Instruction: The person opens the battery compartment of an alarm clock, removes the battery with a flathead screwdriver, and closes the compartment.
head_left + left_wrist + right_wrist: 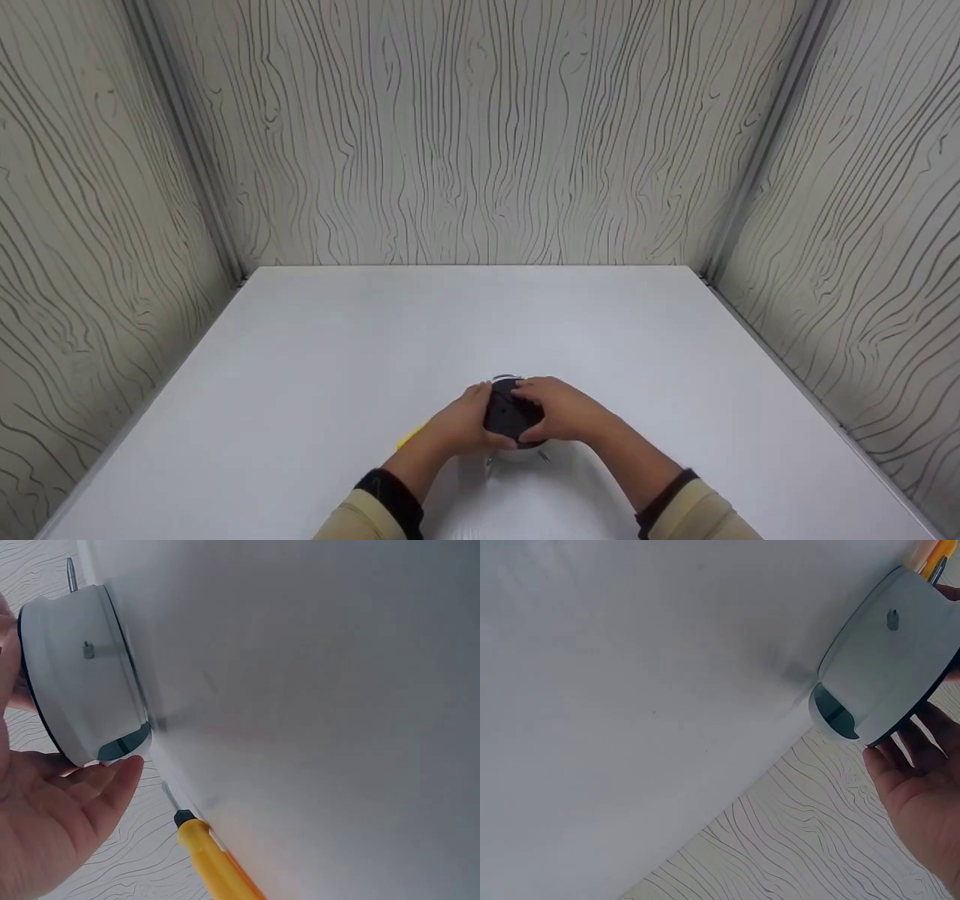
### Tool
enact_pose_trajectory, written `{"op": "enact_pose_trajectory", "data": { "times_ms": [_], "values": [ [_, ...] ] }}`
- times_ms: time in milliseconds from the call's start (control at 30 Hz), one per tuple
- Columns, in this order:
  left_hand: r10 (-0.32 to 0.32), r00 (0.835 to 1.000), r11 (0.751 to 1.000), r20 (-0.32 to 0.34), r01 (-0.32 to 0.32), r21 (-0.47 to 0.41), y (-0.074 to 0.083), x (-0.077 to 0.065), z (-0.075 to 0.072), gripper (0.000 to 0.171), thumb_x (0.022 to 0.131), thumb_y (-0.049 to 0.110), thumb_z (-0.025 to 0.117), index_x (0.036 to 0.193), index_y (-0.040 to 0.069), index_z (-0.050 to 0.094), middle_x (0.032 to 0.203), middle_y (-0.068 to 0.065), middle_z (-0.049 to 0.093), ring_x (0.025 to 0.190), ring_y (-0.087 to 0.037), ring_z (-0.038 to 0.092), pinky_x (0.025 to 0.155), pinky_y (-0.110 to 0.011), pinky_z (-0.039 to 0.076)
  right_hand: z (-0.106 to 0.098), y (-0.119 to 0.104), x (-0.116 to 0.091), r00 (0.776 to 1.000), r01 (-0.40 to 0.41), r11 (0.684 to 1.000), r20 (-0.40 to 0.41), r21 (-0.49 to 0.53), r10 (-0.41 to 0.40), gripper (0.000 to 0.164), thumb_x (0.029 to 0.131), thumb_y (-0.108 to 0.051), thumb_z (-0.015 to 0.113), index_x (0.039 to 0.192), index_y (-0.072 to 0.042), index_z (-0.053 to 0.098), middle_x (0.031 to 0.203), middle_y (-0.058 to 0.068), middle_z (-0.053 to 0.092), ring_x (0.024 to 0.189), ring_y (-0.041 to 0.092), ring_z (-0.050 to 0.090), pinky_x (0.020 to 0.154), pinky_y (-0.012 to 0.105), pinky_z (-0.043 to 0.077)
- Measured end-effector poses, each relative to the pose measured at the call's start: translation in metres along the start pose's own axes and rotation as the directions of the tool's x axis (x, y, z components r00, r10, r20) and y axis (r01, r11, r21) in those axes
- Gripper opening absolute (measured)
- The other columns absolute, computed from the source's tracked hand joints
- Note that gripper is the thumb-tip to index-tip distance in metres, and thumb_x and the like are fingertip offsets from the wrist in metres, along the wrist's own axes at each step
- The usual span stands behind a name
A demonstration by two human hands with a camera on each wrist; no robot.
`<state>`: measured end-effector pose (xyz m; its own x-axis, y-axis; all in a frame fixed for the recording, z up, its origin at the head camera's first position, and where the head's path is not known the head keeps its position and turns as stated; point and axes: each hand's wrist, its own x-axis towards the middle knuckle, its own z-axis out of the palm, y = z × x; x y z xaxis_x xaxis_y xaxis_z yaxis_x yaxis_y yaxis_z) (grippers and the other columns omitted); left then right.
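Observation:
A round, pale alarm clock (504,414) with a black back lies face down on the white table (360,337), its back upward. Two thin metal legs stick out on the near side. My left hand (459,426) grips the clock's left edge, thumb along the near rim. From the other side my right hand (566,411) holds it, fingers bent over the black back and thumb at the near right rim. In the left wrist view the pale case (75,682) shows a small metal knob. The clock's face is hidden against the table.
A yellow-handled screwdriver (214,859) lies to the left of the clock, mostly behind my left forearm in the head view. Wood-grain patterned walls (465,135) enclose the table at the back and both sides.

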<state>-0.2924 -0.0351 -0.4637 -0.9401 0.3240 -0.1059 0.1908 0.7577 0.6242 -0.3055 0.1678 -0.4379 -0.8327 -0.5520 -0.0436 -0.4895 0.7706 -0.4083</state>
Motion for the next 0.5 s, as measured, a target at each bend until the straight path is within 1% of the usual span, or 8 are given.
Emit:
{"op": "enact_pose_trajectory", "data": {
  "times_ms": [67, 133, 200, 300, 433, 500],
  "values": [
    [-0.006, 1.0, 1.0, 0.001, 0.006, 0.009, 0.001, 0.001, 0.0, 0.1, 0.084, 0.037, 0.09, 0.159, -0.001, 0.036, 0.16, -0.021, 0.046, 0.145, -0.037, 0.052, 0.122, -0.055, 0.043, -0.001, -0.003, 0.001, 1.0, -0.007, 0.999, 0.015, -0.041, 0.007, 0.064, 0.086, -0.018, 0.087, 0.143, 0.0, 0.062, 0.15, 0.02, 0.06, 0.142, 0.042, 0.054, 0.118, 0.061, 0.045],
    [-0.014, 1.0, 1.0, 0.004, 0.014, 0.015, 0.001, 0.002, 0.0, 0.099, 0.083, 0.036, 0.09, 0.158, -0.001, 0.037, 0.159, -0.02, 0.048, 0.145, -0.036, 0.052, 0.122, -0.055, 0.043, -0.002, -0.007, 0.003, 1.0, 0.005, 0.996, 0.031, -0.09, -0.002, 0.064, 0.085, -0.018, 0.087, 0.143, -0.002, 0.063, 0.147, 0.02, 0.063, 0.139, 0.04, 0.057, 0.115, 0.059, 0.048],
    [-0.022, 1.0, 0.999, 0.009, 0.022, 0.026, 0.002, 0.003, 0.0, 0.099, 0.083, 0.037, 0.091, 0.158, 0.0, 0.038, 0.158, -0.02, 0.049, 0.145, -0.036, 0.052, 0.122, -0.055, 0.043, -0.003, -0.01, 0.004, 0.999, 0.021, 0.99, 0.047, -0.142, -0.015, 0.063, 0.085, -0.018, 0.086, 0.142, -0.005, 0.064, 0.143, 0.018, 0.066, 0.133, 0.037, 0.062, 0.112, 0.057, 0.052],
    [-0.025, 1.0, 0.999, 0.007, 0.025, 0.036, 0.003, 0.003, -0.001, 0.098, 0.081, 0.037, 0.092, 0.157, 0.0, 0.041, 0.156, -0.019, 0.052, 0.143, -0.035, 0.054, 0.121, -0.055, 0.044, -0.004, -0.015, 0.005, 0.998, 0.032, 0.981, 0.056, -0.192, -0.022, 0.061, 0.085, -0.02, 0.087, 0.14, -0.007, 0.066, 0.133, 0.014, 0.072, 0.122, 0.032, 0.067, 0.106, 0.053, 0.056],
    [-0.012, 1.0, 0.999, 0.0, 0.012, 0.035, 0.003, 0.003, 0.0, 0.094, 0.08, 0.035, 0.093, 0.154, 0.001, 0.045, 0.152, -0.017, 0.056, 0.137, -0.034, 0.057, 0.119, -0.054, 0.047, -0.004, -0.02, 0.006, 0.998, 0.012, 0.969, 0.062, -0.247, 0.003, 0.057, 0.084, -0.024, 0.087, 0.136, -0.009, 0.07, 0.121, 0.013, 0.076, 0.11, 0.029, 0.069, 0.099, 0.05, 0.059],
    [-0.009, 1.0, 1.0, 0.002, 0.009, 0.03, 0.003, 0.003, 0.001, 0.093, 0.08, 0.035, 0.093, 0.153, 0.001, 0.046, 0.151, -0.017, 0.057, 0.135, -0.033, 0.058, 0.118, -0.054, 0.048, -0.004, -0.022, 0.006, 0.998, 0.0, 0.963, 0.064, -0.271, 0.018, 0.055, 0.083, -0.025, 0.087, 0.134, -0.009, 0.071, 0.121, 0.013, 0.076, 0.108, 0.028, 0.069, 0.098, 0.049, 0.06]
  ]
}}
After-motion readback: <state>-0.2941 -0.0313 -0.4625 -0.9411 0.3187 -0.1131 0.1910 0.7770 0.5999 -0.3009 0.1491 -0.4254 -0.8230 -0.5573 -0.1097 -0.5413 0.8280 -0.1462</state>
